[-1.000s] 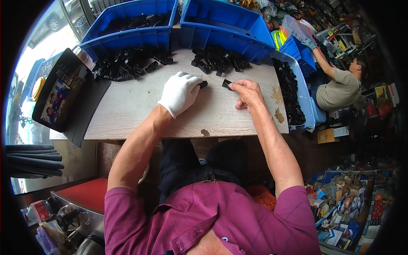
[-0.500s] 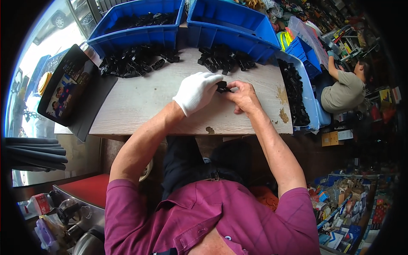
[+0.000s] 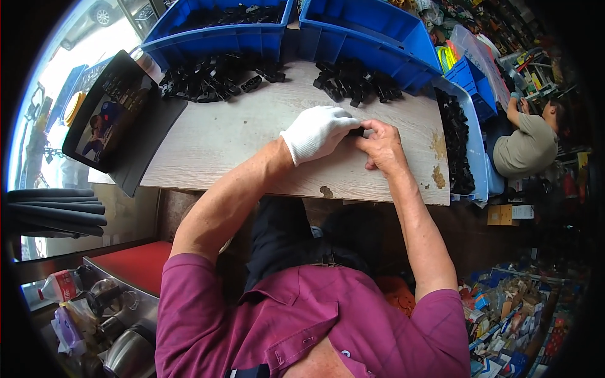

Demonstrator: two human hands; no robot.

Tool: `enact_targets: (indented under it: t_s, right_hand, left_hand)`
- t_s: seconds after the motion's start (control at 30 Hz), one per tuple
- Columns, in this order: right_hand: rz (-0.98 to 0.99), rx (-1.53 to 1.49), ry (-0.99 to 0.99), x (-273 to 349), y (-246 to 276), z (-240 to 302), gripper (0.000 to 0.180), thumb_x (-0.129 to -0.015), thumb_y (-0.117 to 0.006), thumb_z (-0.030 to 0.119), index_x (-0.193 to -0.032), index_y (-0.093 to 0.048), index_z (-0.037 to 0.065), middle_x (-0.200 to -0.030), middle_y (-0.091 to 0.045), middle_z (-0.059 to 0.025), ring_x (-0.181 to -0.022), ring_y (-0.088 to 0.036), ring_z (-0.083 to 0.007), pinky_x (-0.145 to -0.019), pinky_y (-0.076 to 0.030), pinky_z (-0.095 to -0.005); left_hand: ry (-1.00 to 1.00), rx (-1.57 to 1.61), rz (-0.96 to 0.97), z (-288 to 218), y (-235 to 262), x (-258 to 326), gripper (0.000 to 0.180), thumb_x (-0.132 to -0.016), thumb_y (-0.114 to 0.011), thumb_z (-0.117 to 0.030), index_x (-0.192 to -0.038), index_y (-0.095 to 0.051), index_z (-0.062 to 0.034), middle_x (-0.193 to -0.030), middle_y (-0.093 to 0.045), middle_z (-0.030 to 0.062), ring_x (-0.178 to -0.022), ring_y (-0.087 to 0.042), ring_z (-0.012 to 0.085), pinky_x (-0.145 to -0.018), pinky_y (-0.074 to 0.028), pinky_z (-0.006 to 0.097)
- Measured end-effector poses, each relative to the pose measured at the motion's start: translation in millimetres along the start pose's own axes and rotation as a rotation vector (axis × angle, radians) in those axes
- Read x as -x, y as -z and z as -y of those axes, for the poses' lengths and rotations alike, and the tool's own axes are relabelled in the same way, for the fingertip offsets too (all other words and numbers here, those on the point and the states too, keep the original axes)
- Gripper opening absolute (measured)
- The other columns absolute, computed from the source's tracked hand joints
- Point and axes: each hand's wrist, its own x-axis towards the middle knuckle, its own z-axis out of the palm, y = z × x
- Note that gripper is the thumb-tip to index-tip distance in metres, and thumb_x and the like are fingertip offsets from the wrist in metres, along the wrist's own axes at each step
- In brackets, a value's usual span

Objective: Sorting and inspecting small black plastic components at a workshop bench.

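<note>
Fingers [image 3: 373, 126] of left hand [image 3: 316, 135] and right hand [image 3: 385, 148] clamp a black part [image 3: 357, 132] (mostly hidden) over the tabletop [image 3: 220, 142], ideally held square and steady.

Fisheye view from head down onto tabletop [image 3: 227, 148]

Glove [image 3: 317, 134]: matt, knitted cloth. Tabletop [image 3: 233, 142]: wood-grain finish, worn in patches. Bins [image 3: 217, 48]: smooth plastic. Parts [image 3: 211, 80]: black plastic. Container [image 3: 130, 355]: glossy metal.

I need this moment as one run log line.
left hand: white-gloved, at black piece | right hand: bare, at black piece | piece: mostly hidden between hands | table: two piles of black parts
</note>
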Motion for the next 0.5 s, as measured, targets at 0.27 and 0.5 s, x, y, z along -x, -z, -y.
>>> enact_targets:
  t_s: [0.27,0.5]
  right_hand:
    - [0.022,-0.004,0.02,-0.1,1.9,-1.9,0.03,-0.082,-0.07,0.004,-0.112,-0.07,0.0,-0.056,-0.048,0.0054,-0.04,-0.041,-0.0058,-0.036,-0.039,-0.0255]
    - [0.052,-0.017,0.006,0.7,2.6,1.3,0.031,-0.083,-0.074,0.007,-0.112,-0.07,0.0,-0.057,-0.049,0.0043,-0.043,-0.043,-0.0067,-0.037,-0.043,-0.0264]
  left_hand:
    - [-0.104,-0.168,-0.012,-6.5,-3.5,5.0,0.029,-0.085,-0.066,-0.009,-0.114,-0.073,-0.0089,-0.105,-0.072,0.0082,-0.098,-0.068,0.0308,-0.084,-0.055,0.042]
    - [-0.086,-0.272,0.037,-14.3,1.4,10.7,0.03,-0.083,-0.067,-0.012,-0.113,-0.071,-0.0098,-0.107,-0.072,0.0078,-0.104,-0.067,0.0284,-0.085,-0.053,0.042]
